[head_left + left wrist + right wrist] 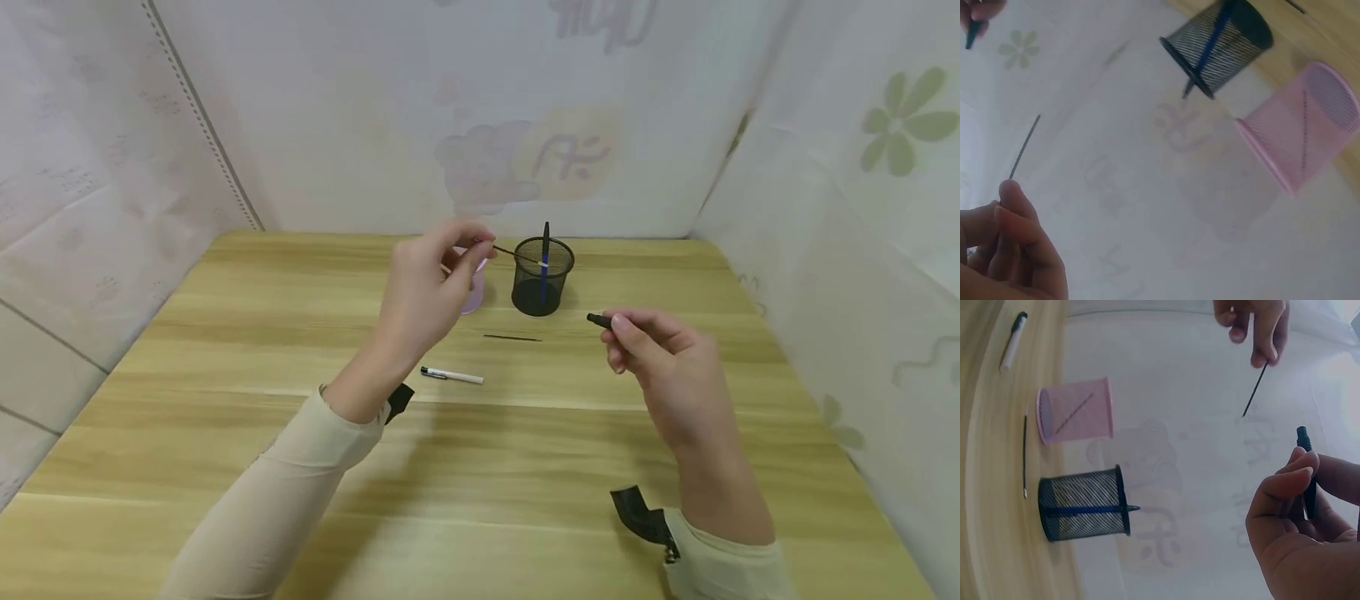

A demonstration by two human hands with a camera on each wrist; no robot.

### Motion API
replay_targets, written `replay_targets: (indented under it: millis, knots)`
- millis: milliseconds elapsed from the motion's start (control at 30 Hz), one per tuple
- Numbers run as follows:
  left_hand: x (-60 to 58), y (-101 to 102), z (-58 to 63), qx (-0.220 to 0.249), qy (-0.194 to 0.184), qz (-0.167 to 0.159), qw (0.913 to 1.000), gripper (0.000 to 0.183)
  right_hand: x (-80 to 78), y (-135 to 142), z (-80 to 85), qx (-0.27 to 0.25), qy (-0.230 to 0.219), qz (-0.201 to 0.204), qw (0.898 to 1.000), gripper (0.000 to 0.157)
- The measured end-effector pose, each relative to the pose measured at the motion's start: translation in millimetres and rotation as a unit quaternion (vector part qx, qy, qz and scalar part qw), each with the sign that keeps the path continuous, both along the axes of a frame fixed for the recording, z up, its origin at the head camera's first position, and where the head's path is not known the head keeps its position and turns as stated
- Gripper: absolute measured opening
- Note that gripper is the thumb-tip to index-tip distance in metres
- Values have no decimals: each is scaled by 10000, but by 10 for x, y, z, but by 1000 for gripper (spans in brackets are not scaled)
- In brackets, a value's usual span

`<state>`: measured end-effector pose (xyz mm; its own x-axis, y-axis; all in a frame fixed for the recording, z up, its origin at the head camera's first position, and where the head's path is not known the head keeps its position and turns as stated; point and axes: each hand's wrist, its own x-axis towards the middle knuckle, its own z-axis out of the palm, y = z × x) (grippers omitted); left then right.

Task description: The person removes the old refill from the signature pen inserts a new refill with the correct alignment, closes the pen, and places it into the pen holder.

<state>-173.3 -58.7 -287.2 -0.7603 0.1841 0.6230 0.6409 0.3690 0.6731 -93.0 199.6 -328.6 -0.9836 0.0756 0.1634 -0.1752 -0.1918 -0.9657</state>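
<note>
The left hand (426,279) pinches a thin refill (1025,147); the right hand (671,358) grips, apparently, a black pen barrel (598,320).

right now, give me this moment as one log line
left hand: pinches thin stick | right hand: holds black pen piece | table: white pen, second stick | black cup: blue pen inside
</note>
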Motion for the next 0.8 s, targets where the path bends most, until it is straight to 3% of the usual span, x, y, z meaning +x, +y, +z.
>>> replay_targets:
  millis: [200,367,667,800]
  knots:
    - [363,-63,88,203,599,-370,9973,6,20,-85,95,-628,568,-531,9950,11]
    - [539,-69,168,290,1052,-591,9923,6,41,-130,144,-940,1073,-325,9892,13]
    - [650,-66,270,587,1605,-702,9828,6,83,-160,169,-1069,1566,244,9816,18]
    - [645,-57,284,811,1594,-1116,9775,5,90,-168,167,-1085,1718,371,9784,21]
